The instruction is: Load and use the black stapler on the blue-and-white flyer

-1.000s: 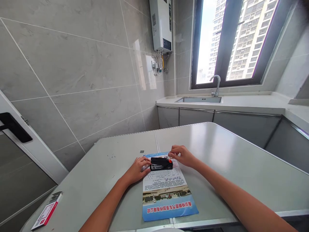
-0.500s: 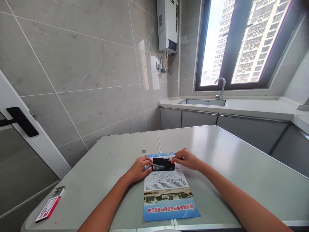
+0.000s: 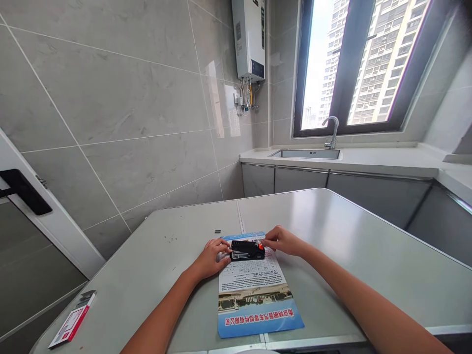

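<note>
A black stapler (image 3: 248,250) with a red-orange tab at its right end lies on a printed sheet (image 3: 254,295) with blue edges. My left hand (image 3: 211,257) grips the stapler's left end, thumb at the front and fingers behind. At the other end, the fingers of my right hand (image 3: 282,241) pinch by the red tab. Between the stapler's upper and lower parts, a bright metal strip shows at the left. The sheet's upper part is partly covered by the stapler and my fingertips.
Small staple strips (image 3: 217,231) lie beyond the sheet, and loose staples (image 3: 170,239) are scattered to the left. A red and white package (image 3: 73,319) rests near the left edge of the pale table (image 3: 313,295). Behind are a sink (image 3: 306,154) and a door (image 3: 44,211).
The whole view has shifted slightly, so things sit a little further left. Both hands keep their hold on the stapler, with no clear movement of it on the sheet.
</note>
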`<state>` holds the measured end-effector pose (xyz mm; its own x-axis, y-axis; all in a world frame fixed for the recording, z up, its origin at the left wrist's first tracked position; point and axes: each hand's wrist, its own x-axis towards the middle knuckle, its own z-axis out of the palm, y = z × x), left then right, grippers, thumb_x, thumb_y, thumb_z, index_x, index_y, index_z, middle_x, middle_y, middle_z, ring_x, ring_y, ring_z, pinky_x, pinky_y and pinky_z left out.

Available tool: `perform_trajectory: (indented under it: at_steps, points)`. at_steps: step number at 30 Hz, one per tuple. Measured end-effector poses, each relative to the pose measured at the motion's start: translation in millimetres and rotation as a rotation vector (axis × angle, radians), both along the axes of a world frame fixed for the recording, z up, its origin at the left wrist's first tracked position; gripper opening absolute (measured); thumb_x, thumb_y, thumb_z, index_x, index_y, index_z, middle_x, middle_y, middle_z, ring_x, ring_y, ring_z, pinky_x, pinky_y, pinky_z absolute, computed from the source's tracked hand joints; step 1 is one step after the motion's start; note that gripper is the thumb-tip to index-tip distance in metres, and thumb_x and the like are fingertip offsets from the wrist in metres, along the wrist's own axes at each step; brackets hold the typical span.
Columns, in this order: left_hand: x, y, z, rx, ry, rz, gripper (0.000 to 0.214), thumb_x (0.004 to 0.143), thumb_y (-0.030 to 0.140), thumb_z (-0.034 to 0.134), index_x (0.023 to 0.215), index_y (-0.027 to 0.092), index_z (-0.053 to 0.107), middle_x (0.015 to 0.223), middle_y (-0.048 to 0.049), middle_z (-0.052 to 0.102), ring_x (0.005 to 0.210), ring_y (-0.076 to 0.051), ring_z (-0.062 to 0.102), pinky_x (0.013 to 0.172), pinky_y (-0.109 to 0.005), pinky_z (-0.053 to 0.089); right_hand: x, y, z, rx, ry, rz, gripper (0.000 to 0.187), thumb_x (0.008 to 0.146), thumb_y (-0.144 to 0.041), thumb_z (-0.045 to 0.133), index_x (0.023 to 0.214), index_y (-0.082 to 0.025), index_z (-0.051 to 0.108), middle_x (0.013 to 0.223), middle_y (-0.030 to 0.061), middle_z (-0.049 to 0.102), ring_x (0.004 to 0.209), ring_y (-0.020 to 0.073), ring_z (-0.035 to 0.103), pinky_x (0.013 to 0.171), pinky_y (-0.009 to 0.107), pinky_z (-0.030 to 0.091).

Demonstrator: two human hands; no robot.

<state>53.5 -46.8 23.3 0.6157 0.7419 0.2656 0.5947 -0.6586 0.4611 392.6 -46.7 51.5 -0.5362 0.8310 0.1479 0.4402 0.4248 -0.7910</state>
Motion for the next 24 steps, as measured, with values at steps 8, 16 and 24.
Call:
perform_trajectory:
  at_steps: [8, 16, 24]
  points:
    - [2, 1, 2.1, -0.007, -0.012, -0.007, 0.014, 0.089, 0.030, 0.071, 0.100, 0.022, 0.075, 0.124, -0.0100, 0.068, 0.118, -0.028, 0.062, 0.109, -0.046, 0.041, -4, -1, -0.7, -0.042, -0.011, -0.020, 0.048, 0.090, -0.049, 0.059, 0.055, -0.018, 0.050, 0.051, -0.0040, 0.041, 0.052, 0.0087, 0.028, 0.051, 0.028, 0.021]
    - [2, -1, 5.9, 0.001, -0.006, -0.006, 0.015, 0.089, 0.030, 0.071, 0.102, 0.023, 0.074, 0.123, -0.0093, 0.068, 0.118, -0.028, 0.062, 0.108, -0.044, 0.043, -10, 0, -4.8, -0.004, 0.013, -0.087, 0.046, 0.088, -0.044, 0.059, 0.054, -0.019, 0.043, 0.052, -0.0057, 0.033, 0.054, 0.0088, 0.026, 0.053, 0.028, 0.019]
    - [2, -4, 8.7, 0.012, 0.007, -0.012, 0.016, 0.091, 0.033, 0.070, 0.103, 0.023, 0.071, 0.124, -0.0102, 0.067, 0.119, -0.028, 0.061, 0.109, -0.046, 0.041, -27, -2, -17.4, 0.327, 0.083, -0.179, 0.043, 0.096, -0.041, 0.057, 0.059, -0.020, 0.048, 0.059, -0.0038, 0.044, 0.059, 0.0117, 0.039, 0.061, 0.027, 0.031]
